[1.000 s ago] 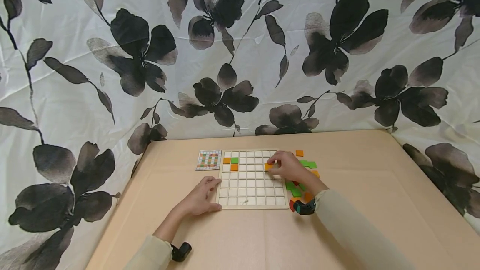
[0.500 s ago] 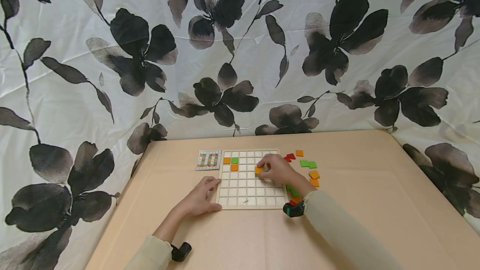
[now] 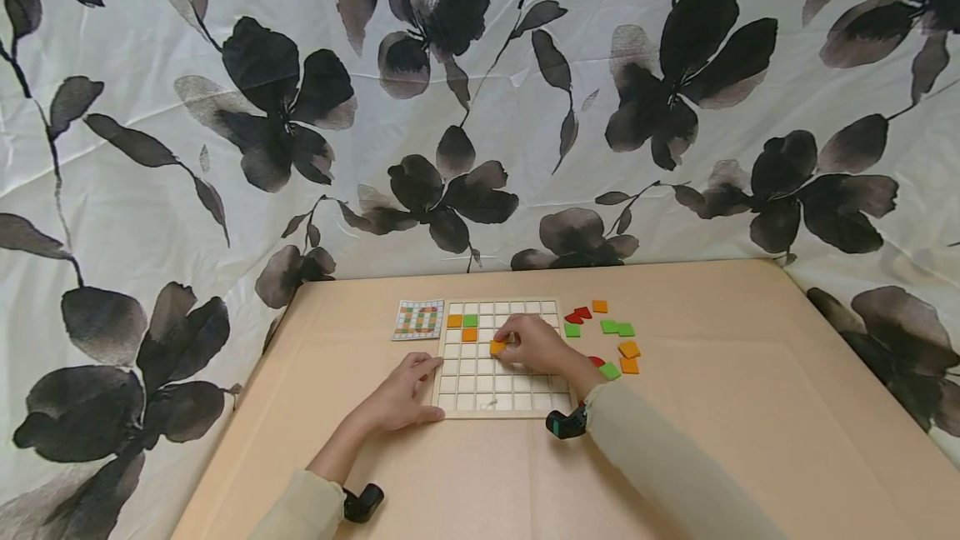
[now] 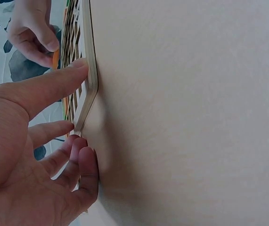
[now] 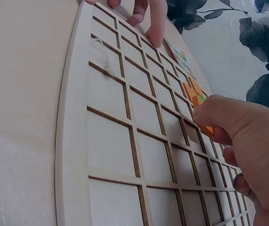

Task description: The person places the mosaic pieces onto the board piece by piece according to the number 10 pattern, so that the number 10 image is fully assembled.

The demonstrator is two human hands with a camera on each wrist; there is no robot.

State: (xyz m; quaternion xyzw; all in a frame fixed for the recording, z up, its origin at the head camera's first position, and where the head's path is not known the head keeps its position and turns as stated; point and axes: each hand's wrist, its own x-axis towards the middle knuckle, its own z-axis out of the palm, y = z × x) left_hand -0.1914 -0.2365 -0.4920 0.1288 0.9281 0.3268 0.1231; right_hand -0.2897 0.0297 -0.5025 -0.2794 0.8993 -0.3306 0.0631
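Observation:
A pale wooden grid board [image 3: 480, 402] lies on the table, its square cells in rows. Thumb and index fingertips of my left hand [image 3: 403, 394] touch the board's left side near its front corner; in the left wrist view the other fingers bend loosely beside it. Above the middle of the grid, my right hand [image 3: 534, 343] pinches an orange square tile [image 3: 497, 347] between thumb and fingers. That tile [image 5: 206, 128] is held tilted, just over the cells. At the board's upper left sit an orange tile [image 3: 454, 321], a green tile [image 3: 470, 321] and another orange tile [image 3: 469, 335].
Left of the board lies a card [image 3: 417, 320] printed with a coloured grid pattern. Loose tiles are scattered to the right: green ones [image 3: 609, 327], orange ones [image 3: 628, 349] and red ones [image 3: 577, 315]. My right forearm hides part of them. A floral cloth [image 3: 480, 107] hangs behind the table.
My right hand has moved left and slightly nearer across the grid, carrying the orange tile. More loose tiles on the right have come into sight. The left hand has stayed put.

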